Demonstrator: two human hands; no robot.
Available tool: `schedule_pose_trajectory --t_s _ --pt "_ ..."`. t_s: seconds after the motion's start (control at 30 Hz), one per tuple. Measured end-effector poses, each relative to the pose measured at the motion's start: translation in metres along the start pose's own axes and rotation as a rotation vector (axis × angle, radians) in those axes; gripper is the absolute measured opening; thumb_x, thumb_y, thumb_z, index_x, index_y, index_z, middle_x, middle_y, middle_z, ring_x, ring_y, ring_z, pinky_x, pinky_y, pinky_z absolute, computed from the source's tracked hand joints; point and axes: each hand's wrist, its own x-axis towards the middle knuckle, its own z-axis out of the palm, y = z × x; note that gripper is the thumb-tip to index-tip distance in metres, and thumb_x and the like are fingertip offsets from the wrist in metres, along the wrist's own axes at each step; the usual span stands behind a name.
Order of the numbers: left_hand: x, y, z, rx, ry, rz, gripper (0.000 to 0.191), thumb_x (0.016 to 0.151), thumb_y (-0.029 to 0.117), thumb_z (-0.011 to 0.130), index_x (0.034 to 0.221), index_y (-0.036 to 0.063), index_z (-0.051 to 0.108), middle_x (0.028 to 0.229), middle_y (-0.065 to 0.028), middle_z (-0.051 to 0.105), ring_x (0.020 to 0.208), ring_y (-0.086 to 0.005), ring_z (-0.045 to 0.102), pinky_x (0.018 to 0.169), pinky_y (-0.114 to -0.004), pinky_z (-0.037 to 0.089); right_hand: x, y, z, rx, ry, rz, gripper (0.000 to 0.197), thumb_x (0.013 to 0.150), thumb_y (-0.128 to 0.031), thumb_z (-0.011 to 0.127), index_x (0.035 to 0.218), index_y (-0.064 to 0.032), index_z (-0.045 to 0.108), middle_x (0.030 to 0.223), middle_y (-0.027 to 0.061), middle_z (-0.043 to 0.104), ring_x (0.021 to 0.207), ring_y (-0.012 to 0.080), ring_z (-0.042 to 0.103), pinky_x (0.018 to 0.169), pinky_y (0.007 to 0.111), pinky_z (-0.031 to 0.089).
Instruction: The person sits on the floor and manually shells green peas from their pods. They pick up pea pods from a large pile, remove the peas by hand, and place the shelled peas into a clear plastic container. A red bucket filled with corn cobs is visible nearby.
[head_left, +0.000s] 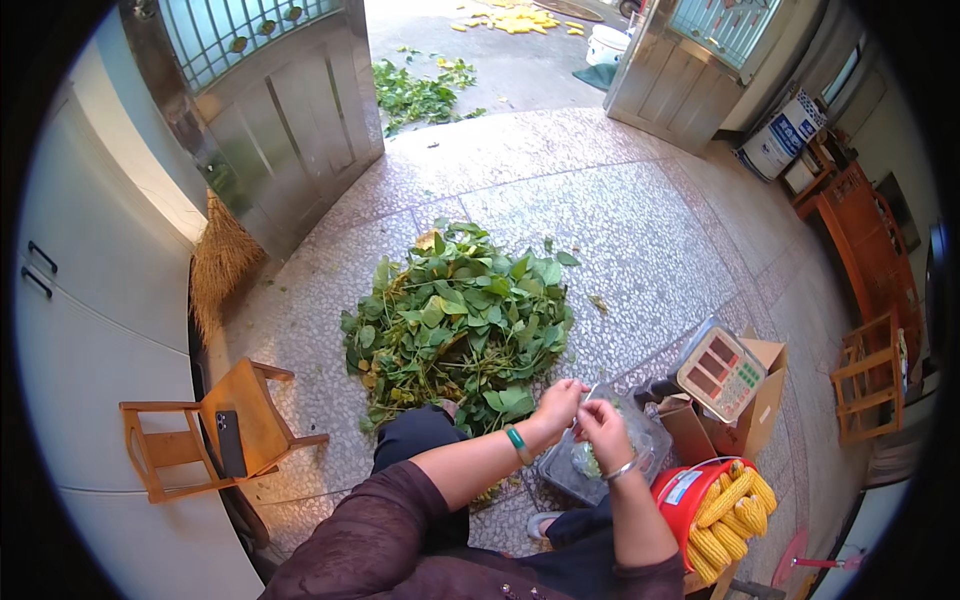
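Observation:
Both hands meet over the platform of a digital weighing scale, just right of a heap of leafy green bean plants. My left hand, with a green bangle on its wrist, has thumb and fingertips pinched together at what looks like the top of a clear plastic bag. My right hand, wearing a silver bracelet, pinches the bag close beside it. Some green contents show through the bag, partly hidden behind the right hand. The scale's display and keypad tilt up to the right.
A red bucket of corn cobs stands close by my right forearm, with a cardboard box behind the scale display. At left are a wooden chair holding a phone and a straw broom. More corn lies outside the open doors.

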Motion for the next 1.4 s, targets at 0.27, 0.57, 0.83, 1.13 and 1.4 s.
schedule_pose_trajectory --t_s 0.27,0.57,0.83,1.13,1.4 --pt "0.043 -0.053 0.013 0.354 0.005 0.352 0.021 0.091 0.025 0.036 0.086 0.0065 0.045 0.072 -0.0025 0.050 0.063 -0.0108 0.050 0.052 -0.024 0.041 -0.007 0.018 -0.002 -0.147 0.157 -0.215 0.017 0.080 -0.006 0.053 0.091 -0.0002 0.041 0.082 0.0066 0.052 0.056 0.0107 0.053 0.050 0.023 0.046" --pt "0.010 -0.014 0.031 0.572 -0.123 0.405 0.024 0.085 0.025 0.049 0.087 0.0020 0.054 0.077 -0.0086 0.055 0.072 -0.0161 0.051 0.065 -0.029 0.042 0.007 0.019 -0.052 0.126 0.163 -0.038 0.011 0.079 -0.006 0.058 0.085 -0.0023 0.049 0.063 0.0000 0.051 0.049 0.0057 0.045 0.043 0.018 0.037" --pt "0.020 -0.019 0.025 0.729 -0.146 0.345 0.028 0.085 0.028 0.050 0.085 0.0002 0.054 0.071 -0.0042 0.056 0.067 -0.0112 0.049 0.061 -0.027 0.042 -0.001 0.012 -0.061 0.156 0.133 -0.015 0.008 0.078 -0.006 0.056 0.084 -0.0020 0.052 0.061 0.0003 0.049 0.047 0.0065 0.043 0.043 0.020 0.036" --pt "0.016 -0.012 0.025 0.351 -0.416 0.128 0.019 0.088 0.022 0.046 0.075 0.0091 0.051 0.062 0.0059 0.043 0.052 -0.0029 0.034 0.046 -0.017 0.027 -0.012 -0.005 -0.057 0.277 -0.017 0.148 0.024 0.088 -0.028 0.046 0.076 -0.0071 0.048 0.055 -0.0014 0.040 0.042 0.0069 0.037 0.038 0.019 0.029" --pt "-0.007 0.018 0.031 0.270 -0.679 0.093 0.020 0.089 0.024 0.045 0.076 0.0099 0.052 0.061 0.0068 0.045 0.048 -0.0005 0.030 0.042 -0.017 0.022 -0.019 -0.010 -0.060 0.887 -0.248 0.327 0.028 0.090 -0.030 0.038 0.074 -0.0080 0.045 0.051 -0.0012 0.035 0.036 0.0063 0.028 0.032 0.018 0.022"
